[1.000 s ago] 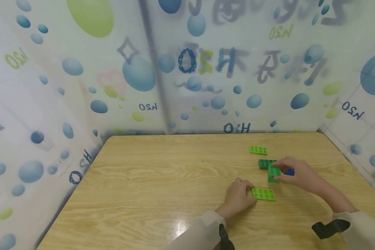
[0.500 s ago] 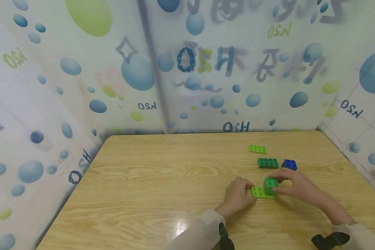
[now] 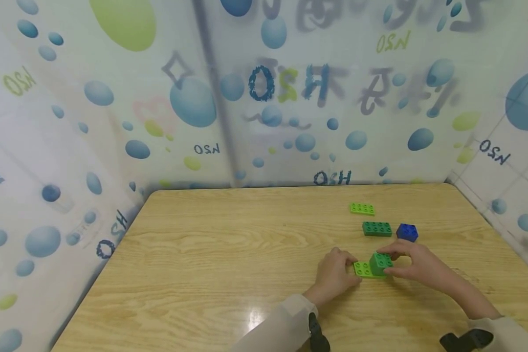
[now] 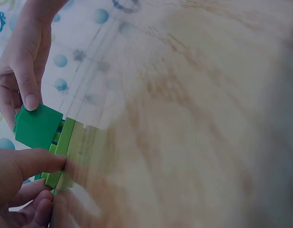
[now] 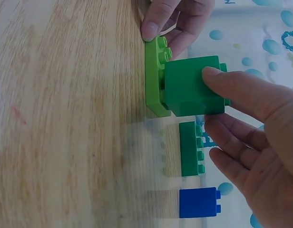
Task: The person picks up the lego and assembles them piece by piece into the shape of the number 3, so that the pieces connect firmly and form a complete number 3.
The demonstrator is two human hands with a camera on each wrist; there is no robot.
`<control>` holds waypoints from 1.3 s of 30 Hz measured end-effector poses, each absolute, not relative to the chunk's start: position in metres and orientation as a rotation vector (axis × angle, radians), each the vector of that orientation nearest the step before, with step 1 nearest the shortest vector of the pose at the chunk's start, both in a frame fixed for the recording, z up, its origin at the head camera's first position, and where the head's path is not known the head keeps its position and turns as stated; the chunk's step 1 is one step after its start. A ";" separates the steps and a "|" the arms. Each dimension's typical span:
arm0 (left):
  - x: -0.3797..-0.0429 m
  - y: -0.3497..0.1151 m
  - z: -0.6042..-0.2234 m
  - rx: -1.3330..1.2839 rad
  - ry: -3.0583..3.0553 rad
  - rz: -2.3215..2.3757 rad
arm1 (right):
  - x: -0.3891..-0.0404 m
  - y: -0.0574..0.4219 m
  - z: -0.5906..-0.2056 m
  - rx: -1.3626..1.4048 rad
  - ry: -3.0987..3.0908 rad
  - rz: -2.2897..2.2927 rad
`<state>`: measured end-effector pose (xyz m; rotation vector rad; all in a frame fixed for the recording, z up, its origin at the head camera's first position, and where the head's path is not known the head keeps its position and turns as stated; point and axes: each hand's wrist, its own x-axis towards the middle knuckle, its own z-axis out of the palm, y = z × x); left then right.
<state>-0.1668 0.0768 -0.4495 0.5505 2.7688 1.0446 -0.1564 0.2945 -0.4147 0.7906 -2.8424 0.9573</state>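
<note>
Right hand pinches green block, opened only block-wide; dark-green brick, right beside grip second ago, now lies beyond it; lime plate under held block, left hand pinching plate's other end.

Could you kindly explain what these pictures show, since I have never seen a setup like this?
There is no machine, just a person's bare left hand and right hand. The wide picture comes from a head-worn camera; the two close ones come from cameras on each wrist. On the wooden table, the left hand grips one end of a light green plate, while the right holds a green block over the other end. Farther back lie a dark green brick, a blue block and a second light green plate.
</note>
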 end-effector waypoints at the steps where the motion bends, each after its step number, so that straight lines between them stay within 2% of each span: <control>1: -0.167 0.077 -0.449 0.548 2.769 1.046 | -0.157 0.295 -0.415 0.801 -2.837 0.958; 39: -0.167 0.077 -0.449 0.585 2.795 1.026 | -0.159 0.294 -0.415 0.867 -2.811 0.923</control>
